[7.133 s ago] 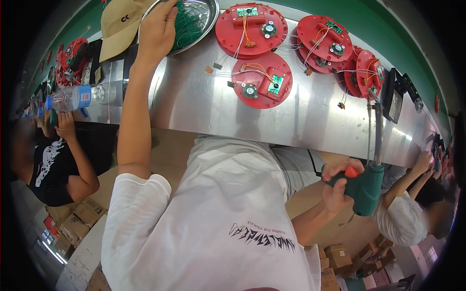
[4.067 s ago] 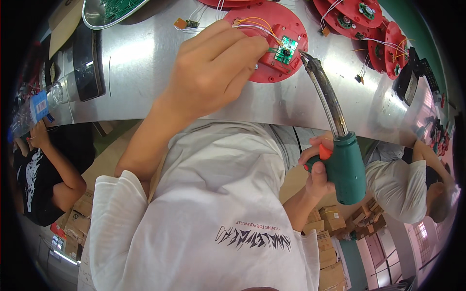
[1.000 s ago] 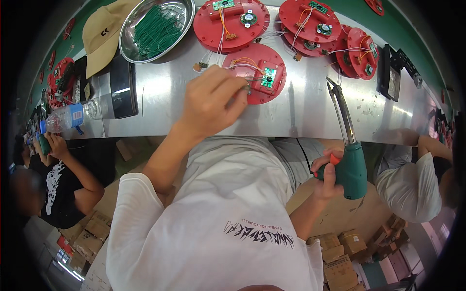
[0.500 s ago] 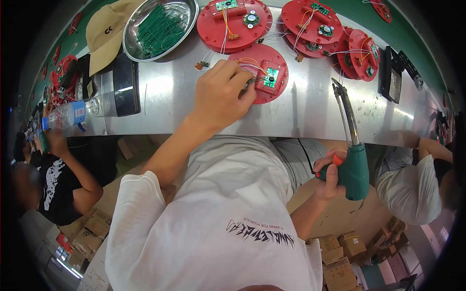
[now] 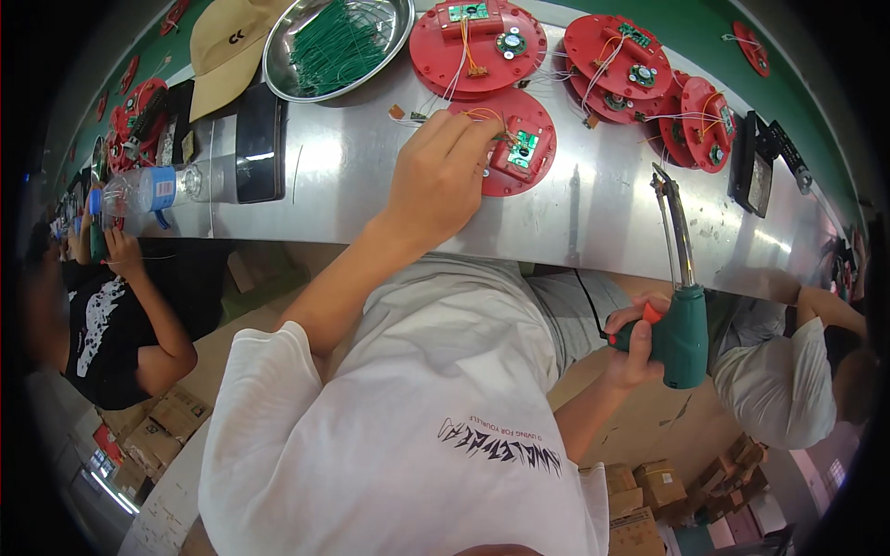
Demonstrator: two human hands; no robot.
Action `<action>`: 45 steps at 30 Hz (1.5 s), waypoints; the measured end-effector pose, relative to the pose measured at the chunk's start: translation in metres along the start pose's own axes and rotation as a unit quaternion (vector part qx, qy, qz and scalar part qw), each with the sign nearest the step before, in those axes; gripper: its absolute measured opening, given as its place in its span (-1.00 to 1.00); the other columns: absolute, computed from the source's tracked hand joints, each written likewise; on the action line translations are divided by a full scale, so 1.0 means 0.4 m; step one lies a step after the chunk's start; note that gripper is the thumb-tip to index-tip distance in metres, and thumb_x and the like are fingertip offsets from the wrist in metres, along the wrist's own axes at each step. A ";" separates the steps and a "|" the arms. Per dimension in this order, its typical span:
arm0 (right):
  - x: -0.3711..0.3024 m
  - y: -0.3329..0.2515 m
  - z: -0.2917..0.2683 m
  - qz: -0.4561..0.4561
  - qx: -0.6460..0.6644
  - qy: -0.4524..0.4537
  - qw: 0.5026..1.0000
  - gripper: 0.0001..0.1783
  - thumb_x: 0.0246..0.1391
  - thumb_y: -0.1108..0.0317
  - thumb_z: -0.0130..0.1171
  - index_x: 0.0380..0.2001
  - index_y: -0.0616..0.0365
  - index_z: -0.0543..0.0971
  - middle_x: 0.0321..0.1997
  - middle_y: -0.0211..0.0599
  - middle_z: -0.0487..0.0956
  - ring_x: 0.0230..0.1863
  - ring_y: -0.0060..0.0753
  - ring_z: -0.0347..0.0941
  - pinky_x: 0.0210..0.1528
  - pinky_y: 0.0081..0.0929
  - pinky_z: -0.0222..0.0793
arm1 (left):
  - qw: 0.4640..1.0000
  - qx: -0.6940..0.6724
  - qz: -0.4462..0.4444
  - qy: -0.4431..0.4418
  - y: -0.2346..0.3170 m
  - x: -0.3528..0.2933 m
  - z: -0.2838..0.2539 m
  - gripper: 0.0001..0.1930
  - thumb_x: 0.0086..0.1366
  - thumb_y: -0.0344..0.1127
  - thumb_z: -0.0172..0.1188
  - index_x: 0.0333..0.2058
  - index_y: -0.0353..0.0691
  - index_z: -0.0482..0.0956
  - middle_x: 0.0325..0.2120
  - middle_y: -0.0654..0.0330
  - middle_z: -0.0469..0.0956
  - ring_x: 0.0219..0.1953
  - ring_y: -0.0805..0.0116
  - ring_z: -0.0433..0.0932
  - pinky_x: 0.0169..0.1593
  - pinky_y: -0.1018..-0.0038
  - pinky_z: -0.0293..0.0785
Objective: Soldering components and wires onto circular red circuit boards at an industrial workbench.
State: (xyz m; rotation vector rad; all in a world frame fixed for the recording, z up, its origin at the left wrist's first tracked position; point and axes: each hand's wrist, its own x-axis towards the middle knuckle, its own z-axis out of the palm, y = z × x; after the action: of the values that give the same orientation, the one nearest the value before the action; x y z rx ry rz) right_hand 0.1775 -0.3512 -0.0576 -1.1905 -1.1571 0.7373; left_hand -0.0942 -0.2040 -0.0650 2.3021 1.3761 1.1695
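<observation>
My left hand (image 5: 439, 176) reaches over a red round plastic plate (image 5: 538, 171) on the metal bench. Its fingers are pinched together on thin wires at the edge of a small green circuit board (image 5: 522, 148) fixed to that plate; the hand covers the plate's left part. Wrapped around the handle of a green soldering gun (image 5: 684, 338), my right hand (image 5: 637, 347) has a finger at the orange-red trigger (image 5: 652, 313). The gun points up, its long metal tip (image 5: 662, 181) apart from the plate.
Stacked red plates with boards and wires (image 5: 477, 46) lie beyond my left hand, more (image 5: 619, 60) farther right. A steel bowl (image 5: 400, 42) holds green wires. A cap (image 5: 227, 56), phone (image 5: 260, 153) and bottle (image 5: 139, 192) lie left. People work on both sides.
My left fingers have shifted closer to the circuit board, with the knuckles raised. The soldering gun stays upright in my right hand. The whole view has shifted slightly.
</observation>
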 end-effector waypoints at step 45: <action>0.000 -0.018 -0.001 0.026 0.027 0.233 0.972 -0.66 0.17 0.49 0.10 0.01 0.35 0.43 -0.16 -0.11 0.54 -0.67 -0.54 0.37 -0.61 -0.55 0.33 | 0.920 0.292 -0.100 -0.239 -0.448 0.794 -0.143 -0.43 -0.04 -0.15 0.39 -0.09 -0.44 0.58 -0.30 -0.18 0.65 -0.28 -0.04 0.69 -0.15 0.21 0.60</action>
State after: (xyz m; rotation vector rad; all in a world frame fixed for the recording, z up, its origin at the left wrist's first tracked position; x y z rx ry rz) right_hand 0.1771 -0.3534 -0.0508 -1.2657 -0.7125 0.4864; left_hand -0.1730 0.1405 0.0415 2.4783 1.8552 0.0963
